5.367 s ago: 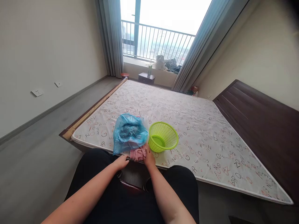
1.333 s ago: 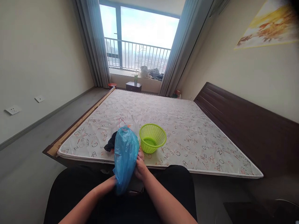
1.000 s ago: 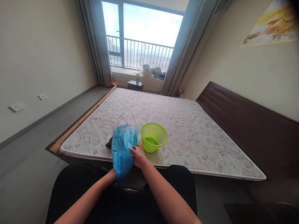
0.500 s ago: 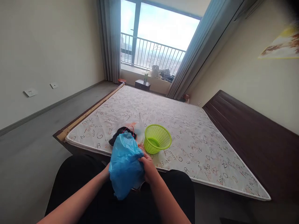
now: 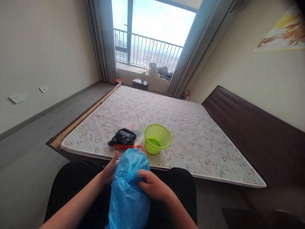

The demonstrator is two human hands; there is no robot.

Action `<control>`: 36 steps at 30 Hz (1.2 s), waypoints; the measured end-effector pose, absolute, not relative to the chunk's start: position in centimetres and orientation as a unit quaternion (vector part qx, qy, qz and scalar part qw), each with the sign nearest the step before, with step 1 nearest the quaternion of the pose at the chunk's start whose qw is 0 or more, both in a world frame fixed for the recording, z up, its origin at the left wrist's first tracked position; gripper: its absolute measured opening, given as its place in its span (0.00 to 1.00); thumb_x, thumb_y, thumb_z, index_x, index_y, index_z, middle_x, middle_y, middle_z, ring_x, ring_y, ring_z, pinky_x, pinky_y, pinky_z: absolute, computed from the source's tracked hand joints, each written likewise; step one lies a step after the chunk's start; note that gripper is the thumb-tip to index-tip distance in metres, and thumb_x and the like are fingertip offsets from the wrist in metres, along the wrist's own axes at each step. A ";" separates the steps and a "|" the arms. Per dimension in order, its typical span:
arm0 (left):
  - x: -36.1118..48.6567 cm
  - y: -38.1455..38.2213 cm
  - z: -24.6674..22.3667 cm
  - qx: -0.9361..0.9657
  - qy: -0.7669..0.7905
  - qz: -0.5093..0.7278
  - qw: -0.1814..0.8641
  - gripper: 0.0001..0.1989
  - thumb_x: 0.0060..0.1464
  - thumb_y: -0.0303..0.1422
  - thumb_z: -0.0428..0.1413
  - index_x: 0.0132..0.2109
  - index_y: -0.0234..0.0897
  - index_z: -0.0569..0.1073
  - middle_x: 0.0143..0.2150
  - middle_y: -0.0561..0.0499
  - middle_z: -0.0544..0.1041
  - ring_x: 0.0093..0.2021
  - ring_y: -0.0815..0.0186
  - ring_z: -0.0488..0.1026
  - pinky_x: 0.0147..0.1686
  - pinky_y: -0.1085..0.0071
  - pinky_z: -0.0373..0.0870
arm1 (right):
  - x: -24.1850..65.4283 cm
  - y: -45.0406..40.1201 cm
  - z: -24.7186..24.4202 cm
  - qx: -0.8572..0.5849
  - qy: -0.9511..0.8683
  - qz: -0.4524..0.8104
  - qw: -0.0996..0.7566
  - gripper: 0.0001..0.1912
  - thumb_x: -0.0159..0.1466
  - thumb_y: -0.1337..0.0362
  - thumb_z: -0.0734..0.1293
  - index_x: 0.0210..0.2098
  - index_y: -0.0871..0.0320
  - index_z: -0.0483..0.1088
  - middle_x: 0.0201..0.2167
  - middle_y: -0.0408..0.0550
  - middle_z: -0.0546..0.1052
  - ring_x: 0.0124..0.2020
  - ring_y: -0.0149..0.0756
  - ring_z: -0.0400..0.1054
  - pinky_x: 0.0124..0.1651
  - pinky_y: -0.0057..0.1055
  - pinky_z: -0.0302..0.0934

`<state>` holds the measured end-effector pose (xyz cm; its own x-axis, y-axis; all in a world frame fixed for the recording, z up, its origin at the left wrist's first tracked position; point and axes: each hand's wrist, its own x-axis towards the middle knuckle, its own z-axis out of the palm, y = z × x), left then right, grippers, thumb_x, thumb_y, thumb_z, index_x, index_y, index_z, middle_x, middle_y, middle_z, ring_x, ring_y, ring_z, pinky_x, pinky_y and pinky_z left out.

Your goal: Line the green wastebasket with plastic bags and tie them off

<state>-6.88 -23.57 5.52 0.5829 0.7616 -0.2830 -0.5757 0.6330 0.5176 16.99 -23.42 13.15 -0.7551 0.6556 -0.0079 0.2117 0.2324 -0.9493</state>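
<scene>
A blue plastic bag (image 5: 130, 190) hangs stretched out between my knees, its far end reaching the mattress edge. My right hand (image 5: 153, 185) pinches the bag's right side between thumb and fingers. On the bag's left side is my left hand (image 5: 110, 170), fingers stretched out and partly hidden behind the plastic. Just beyond the bag, a crumpled black plastic bag (image 5: 124, 136) lies on the mattress, with something orange-red under it. A clear plastic bag (image 5: 137, 127) with orange print is behind that. To the right stands a lime-green slotted basket (image 5: 158, 138), upright, with nothing visible inside.
The mattress (image 5: 190, 133), printed with letters, spreads out ahead on a wooden bed frame (image 5: 81, 114). A dark headboard (image 5: 250, 117) rises at right. By the window are a small dark nightstand (image 5: 140, 84) with a green bottle (image 5: 143, 77) and a red stool (image 5: 118, 81).
The blue bag has lengthened downward toward me. My left hand has come out from behind it, and my right hand has shifted its grip. More of the black bag now shows.
</scene>
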 end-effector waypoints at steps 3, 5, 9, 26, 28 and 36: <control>-5.5 -20.2 8.9 0.224 0.344 0.412 0.813 0.31 0.54 0.45 0.65 0.60 0.34 0.74 0.54 0.38 0.81 0.55 0.48 0.79 0.56 0.54 0.74 | 18.3 -22.3 13.8 -0.285 -0.788 0.511 0.193 0.08 0.60 0.73 0.65 0.35 0.54 0.71 0.46 0.45 0.73 0.48 0.37 0.68 0.56 0.34 0.63; -4.0 -16.6 12.0 0.268 0.426 0.460 0.731 0.24 0.48 0.34 0.70 0.53 0.36 0.77 0.42 0.45 0.84 0.38 0.55 0.83 0.43 0.60 0.80 | 19.7 -20.5 14.8 -0.308 -0.787 0.489 0.214 0.09 0.61 0.70 0.68 0.41 0.53 0.74 0.55 0.48 0.71 0.56 0.40 0.67 0.61 0.38 0.62; -0.5 -9.4 19.6 0.334 0.385 0.551 0.660 0.23 0.44 0.31 0.70 0.49 0.36 0.78 0.39 0.46 0.84 0.35 0.56 0.82 0.37 0.61 0.81 | 22.7 -15.1 16.8 -0.402 -0.743 0.422 0.330 0.12 0.62 0.67 0.69 0.46 0.52 0.75 0.58 0.49 0.72 0.59 0.42 0.67 0.53 0.37 0.68; 8.6 -2.9 15.4 0.673 0.423 0.449 0.408 0.14 0.46 0.30 0.62 0.43 0.37 0.81 0.47 0.45 0.83 0.51 0.54 0.77 0.57 0.54 0.71 | 27.6 -1.6 10.7 -0.599 -0.494 0.396 0.490 0.22 0.55 0.62 0.63 0.49 0.55 0.71 0.56 0.54 0.73 0.59 0.47 0.66 0.59 0.42 0.64; 8.6 -4.0 12.7 0.722 0.418 0.415 0.364 0.17 0.42 0.24 0.59 0.42 0.39 0.82 0.50 0.44 0.82 0.57 0.52 0.74 0.63 0.51 0.65 | 28.2 -2.8 11.5 -0.552 -0.437 0.500 0.505 0.21 0.61 0.54 0.61 0.52 0.52 0.69 0.56 0.51 0.74 0.53 0.44 0.70 0.48 0.38 0.69; 7.3 -7.3 10.3 0.826 0.347 0.237 0.376 0.09 0.43 0.24 0.58 0.28 0.44 0.79 0.44 0.46 0.80 0.59 0.50 0.69 0.69 0.51 0.52 | 27.8 -4.8 11.7 -0.511 -0.431 0.597 0.443 0.32 0.50 0.59 0.75 0.53 0.56 0.68 0.41 0.45 0.76 0.37 0.34 0.71 0.35 0.28 0.64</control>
